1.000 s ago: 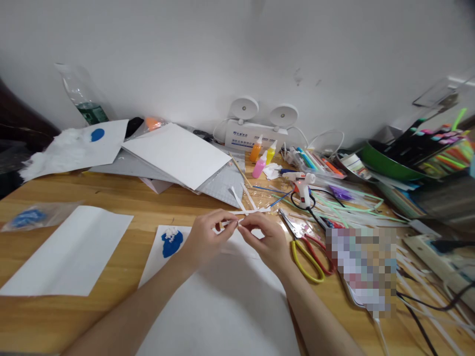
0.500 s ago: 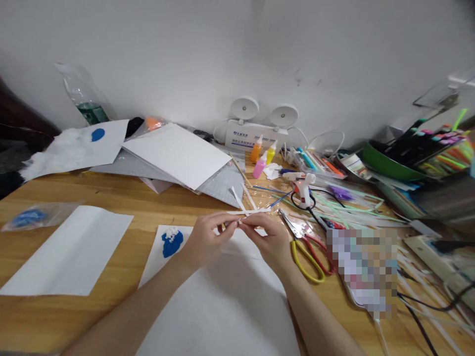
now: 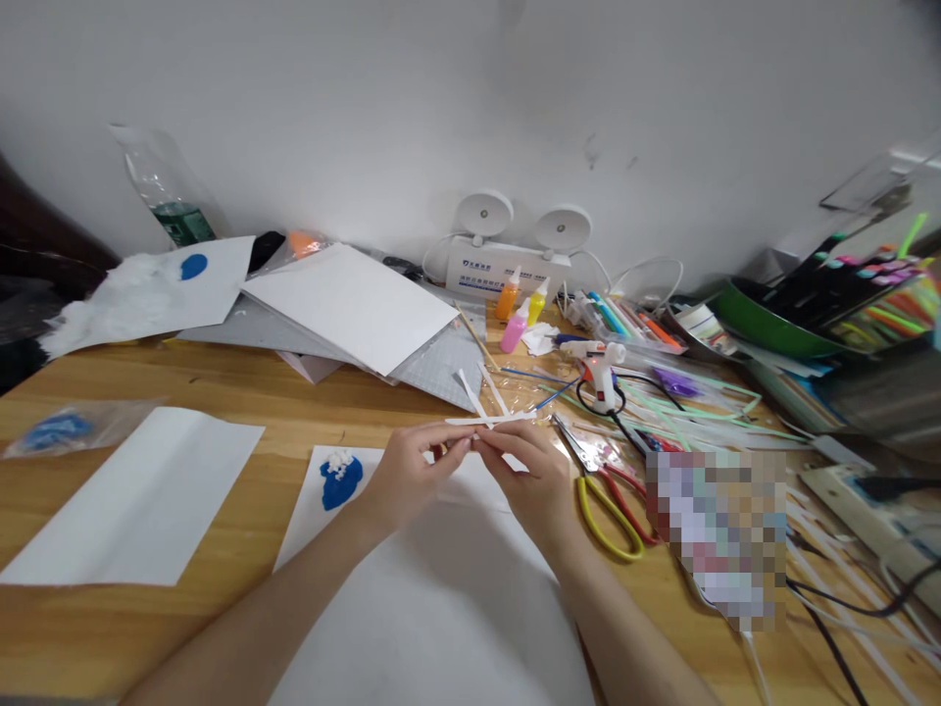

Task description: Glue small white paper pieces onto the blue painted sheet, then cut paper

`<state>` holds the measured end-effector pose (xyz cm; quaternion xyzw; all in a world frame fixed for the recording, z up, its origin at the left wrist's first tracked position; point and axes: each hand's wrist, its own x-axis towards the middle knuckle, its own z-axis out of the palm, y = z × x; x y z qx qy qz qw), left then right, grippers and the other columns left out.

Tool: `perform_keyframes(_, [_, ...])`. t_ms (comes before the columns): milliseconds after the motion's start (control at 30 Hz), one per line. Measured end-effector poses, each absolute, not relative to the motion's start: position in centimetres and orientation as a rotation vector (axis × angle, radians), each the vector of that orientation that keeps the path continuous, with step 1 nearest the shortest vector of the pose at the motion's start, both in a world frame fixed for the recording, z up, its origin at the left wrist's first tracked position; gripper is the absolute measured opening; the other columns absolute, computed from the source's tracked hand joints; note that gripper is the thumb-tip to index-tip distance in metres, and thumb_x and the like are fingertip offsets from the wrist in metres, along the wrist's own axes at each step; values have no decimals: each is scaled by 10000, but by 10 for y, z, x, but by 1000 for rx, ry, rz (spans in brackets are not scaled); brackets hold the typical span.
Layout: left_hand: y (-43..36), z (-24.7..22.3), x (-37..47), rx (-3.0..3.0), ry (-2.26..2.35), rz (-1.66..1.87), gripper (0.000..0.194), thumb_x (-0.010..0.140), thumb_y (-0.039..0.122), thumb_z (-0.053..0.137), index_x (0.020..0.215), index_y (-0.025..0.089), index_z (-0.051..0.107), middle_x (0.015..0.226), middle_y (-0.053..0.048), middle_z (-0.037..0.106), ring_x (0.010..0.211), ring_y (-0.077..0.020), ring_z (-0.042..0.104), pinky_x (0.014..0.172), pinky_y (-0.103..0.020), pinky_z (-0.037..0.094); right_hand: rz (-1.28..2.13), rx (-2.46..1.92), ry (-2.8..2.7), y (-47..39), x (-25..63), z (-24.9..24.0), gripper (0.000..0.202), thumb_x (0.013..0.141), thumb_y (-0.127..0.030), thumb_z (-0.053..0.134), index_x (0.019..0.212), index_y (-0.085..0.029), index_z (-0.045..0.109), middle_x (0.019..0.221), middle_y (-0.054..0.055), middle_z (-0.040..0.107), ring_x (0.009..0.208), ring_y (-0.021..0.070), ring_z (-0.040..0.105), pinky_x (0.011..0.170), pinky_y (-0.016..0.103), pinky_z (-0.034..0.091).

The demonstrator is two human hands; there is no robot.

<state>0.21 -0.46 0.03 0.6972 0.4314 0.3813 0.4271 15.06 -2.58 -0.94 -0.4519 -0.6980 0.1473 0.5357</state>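
My left hand [image 3: 413, 476] and my right hand [image 3: 535, 485] meet at the fingertips above a white sheet [image 3: 441, 598]. Both are closed in a pinch on a small white piece [image 3: 476, 434], mostly hidden by the fingers, so its kind is unclear. Thin white paper strips [image 3: 470, 394] lie just beyond the fingertips. Left of my left hand, a blue patch [image 3: 342, 485] with small white lumps [image 3: 340, 461] sits on the paper. Scissors [image 3: 610, 500] with yellow and red handles lie beside my right hand.
A white glue gun [image 3: 603, 378] stands behind the scissors, near small colored bottles [image 3: 515, 324]. White boards [image 3: 353, 304] are stacked on a grey cutting mat [image 3: 441, 368]. Another white sheet [image 3: 139, 500] lies left. Cables and a power strip [image 3: 867, 520] crowd the right.
The fingertips shift slightly and the right hand's fingers bend a little around the small piece. Everything else stays in place.
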Motion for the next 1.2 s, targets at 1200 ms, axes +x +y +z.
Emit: perform_keyframes(1200, [-3,2,1,1761,1128,960,159,767,257,516,827,179,640,775,-19,662,650,-118,574,585,-209,443,583,-1138,-1676,-25,153,-6,55,763,-169,577,794,-196,614,704,10,600,620,110,537,566,233,448])
